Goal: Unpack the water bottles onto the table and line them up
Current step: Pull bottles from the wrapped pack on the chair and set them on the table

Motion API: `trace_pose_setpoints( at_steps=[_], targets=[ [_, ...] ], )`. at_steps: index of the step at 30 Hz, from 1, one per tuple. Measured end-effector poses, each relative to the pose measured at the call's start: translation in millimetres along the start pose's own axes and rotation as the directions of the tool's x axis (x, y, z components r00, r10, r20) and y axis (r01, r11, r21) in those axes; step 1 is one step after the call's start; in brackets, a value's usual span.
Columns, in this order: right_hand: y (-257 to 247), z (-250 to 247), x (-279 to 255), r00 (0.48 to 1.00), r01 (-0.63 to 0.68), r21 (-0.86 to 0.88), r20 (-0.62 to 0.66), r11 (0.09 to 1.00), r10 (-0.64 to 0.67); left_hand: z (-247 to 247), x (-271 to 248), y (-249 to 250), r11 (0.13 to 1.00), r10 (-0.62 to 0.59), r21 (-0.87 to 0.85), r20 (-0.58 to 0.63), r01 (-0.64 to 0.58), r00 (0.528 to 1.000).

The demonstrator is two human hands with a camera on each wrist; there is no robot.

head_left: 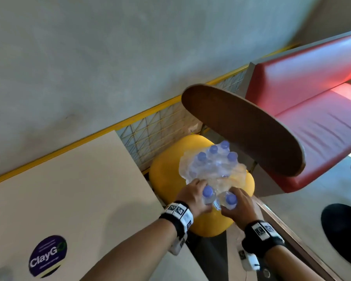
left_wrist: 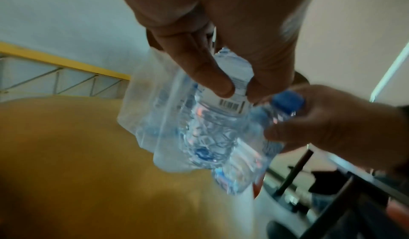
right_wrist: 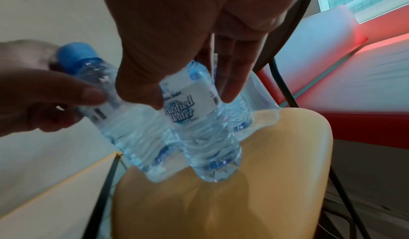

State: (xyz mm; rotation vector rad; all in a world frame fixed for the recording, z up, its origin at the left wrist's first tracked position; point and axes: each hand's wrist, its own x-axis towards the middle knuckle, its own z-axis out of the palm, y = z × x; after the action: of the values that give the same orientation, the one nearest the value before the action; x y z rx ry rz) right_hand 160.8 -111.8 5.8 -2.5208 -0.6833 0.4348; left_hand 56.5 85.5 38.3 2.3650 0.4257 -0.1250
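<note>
left hand: I see fingers and thumb curled round a water bottle, grip firm | right hand: curled round a second water bottle | both forearms reach forward, hands side by side, wristbands on both wrists

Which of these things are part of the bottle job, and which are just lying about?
Part of the job:
- left hand gripping one bottle
- right hand gripping another bottle
- plastic-wrapped pack on the yellow chair
- beige table

Just lying about:
- red bench
- ClayGo sticker
</note>
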Motion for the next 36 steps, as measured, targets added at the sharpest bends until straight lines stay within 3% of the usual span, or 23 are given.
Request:
trace_pose_setpoints(
  at_steps=[3, 5, 10, 14, 18, 21, 25, 36],
  targets=[
    [-1, -6, -39, 0.999, 0.034, -0.052, -0.008, 0.998, -0.035, -23, -56, -10, 0.992, -0.050, -0.124, -0.135, 0.033, 0.990],
    [-7, -8, -62, 0.998, 0.057, -0.067, 0.021, 0.996, -0.055, -44, -88, -19, 0.996, -0.078, -0.064, -0.163, 0.068, 0.984],
    [-120, 41, -105, 0.942, 0.294, 0.028, 0.164, 0.955, -0.294, -129, -225, -114, 0.952, -0.262, 0.074, -0.317, 0.299, 0.912],
    [-214, 99, -129, 0.782, 0.496, 0.043, 0.413, 0.867, -0.467, -180, -323, -190, 0.866, -0.397, 0.123, -0.418, 0.484, 0.817],
    [-299, 171, -156, 0.678, 0.598, 0.103, 0.464, 0.795, -0.570, -210, -387, -246, 0.786, -0.489, 0.147, -0.446, 0.601, 0.750],
    [-350, 225, -176, 0.639, 0.639, 0.111, 0.474, 0.761, -0.606, -219, -410, -277, 0.767, -0.524, 0.111, -0.460, 0.632, 0.717],
    [-396, 277, -191, 0.624, 0.627, 0.101, 0.527, 0.772, -0.576, -214, -409, -297, 0.785, -0.525, 0.100, -0.418, 0.612, 0.741],
    [-436, 330, -213, 0.683, 0.557, 0.046, 0.543, 0.829, -0.489, -202, -412, -336, 0.804, -0.565, 0.068, -0.217, 0.590, 0.796]
  ],
)
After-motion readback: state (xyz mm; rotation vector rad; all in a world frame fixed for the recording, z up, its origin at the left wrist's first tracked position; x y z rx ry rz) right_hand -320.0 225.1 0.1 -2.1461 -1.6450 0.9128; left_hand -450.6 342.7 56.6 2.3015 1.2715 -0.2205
